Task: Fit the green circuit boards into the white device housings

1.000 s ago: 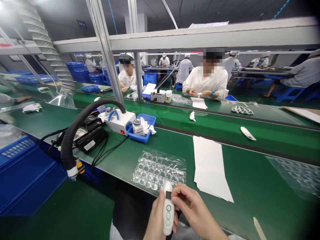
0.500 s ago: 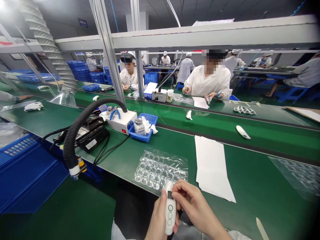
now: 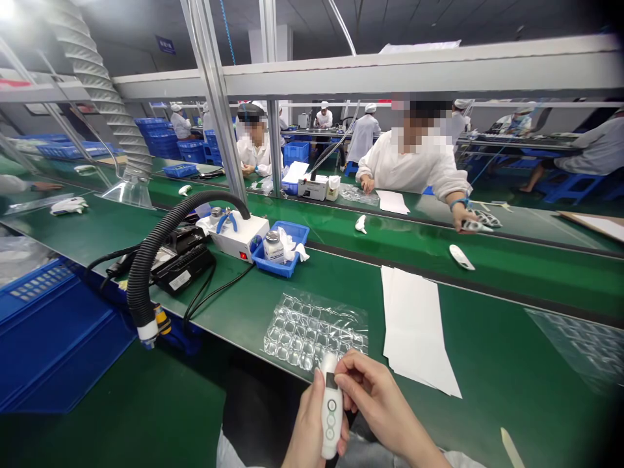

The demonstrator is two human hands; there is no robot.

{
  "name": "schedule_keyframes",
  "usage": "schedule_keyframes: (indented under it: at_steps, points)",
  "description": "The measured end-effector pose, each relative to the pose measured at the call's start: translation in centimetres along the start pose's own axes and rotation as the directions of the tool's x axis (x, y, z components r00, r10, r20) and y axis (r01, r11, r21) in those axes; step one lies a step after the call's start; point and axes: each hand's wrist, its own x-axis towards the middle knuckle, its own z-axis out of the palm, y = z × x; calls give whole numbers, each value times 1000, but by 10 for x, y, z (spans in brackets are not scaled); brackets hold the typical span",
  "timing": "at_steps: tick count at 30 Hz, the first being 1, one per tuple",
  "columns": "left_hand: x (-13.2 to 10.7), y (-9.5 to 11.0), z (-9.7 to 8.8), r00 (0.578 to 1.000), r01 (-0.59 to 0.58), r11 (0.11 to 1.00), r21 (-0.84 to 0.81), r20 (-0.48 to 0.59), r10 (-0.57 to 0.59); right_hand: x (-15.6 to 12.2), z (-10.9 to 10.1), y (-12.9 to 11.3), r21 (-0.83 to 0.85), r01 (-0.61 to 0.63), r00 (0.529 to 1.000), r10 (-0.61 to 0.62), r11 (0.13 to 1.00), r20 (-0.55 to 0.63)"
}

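Note:
A slim white handheld device (image 3: 331, 406) with a small dark screen and three round buttons stands upright at the bottom centre. My left hand (image 3: 305, 429) is wrapped round its lower body from the left. My right hand (image 3: 377, 403) pinches the device's right side near the screen with thumb and fingertips. Just beyond them, a clear bubble-wrap sheet (image 3: 314, 328) lies on the green bench (image 3: 492, 364).
A stack of white paper sheets (image 3: 414, 328) lies right of the bubble wrap. A black corrugated hose (image 3: 151, 260), a white box unit (image 3: 238, 234) and a blue tray (image 3: 283, 250) with a bottle stand at left. White device shells (image 3: 461, 257) ride the conveyor. Workers in white sit opposite.
My hands keep the device almost still. The white shells on the conveyor have drifted left. The worker opposite has reached an arm out to the right onto the belt.

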Motion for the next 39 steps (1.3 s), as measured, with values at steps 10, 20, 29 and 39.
schedule_keyframes:
  at_steps: [10, 20, 29, 39]
  points:
    - [2, -1, -3, 1000, 1, 1000, 29, 17, -2, 1, 0, -1, -8, -6, 1000, 6, 1000, -4]
    - [0, 2, -2, 1000, 9, 998, 57, 3, -9, 0, 2, -3, 32, -19, 1000, 19, 999, 2]
    - [2, -3, 1, 997, -5, 999, 47, -73, 8, 0, 0, 1, 41, -18, 1000, 17, 999, 21]
    - [3, -5, 1, 998, -19, 998, 56, -60, 22, 0, -1, 1, 25, -15, 999, 14, 1000, 39]
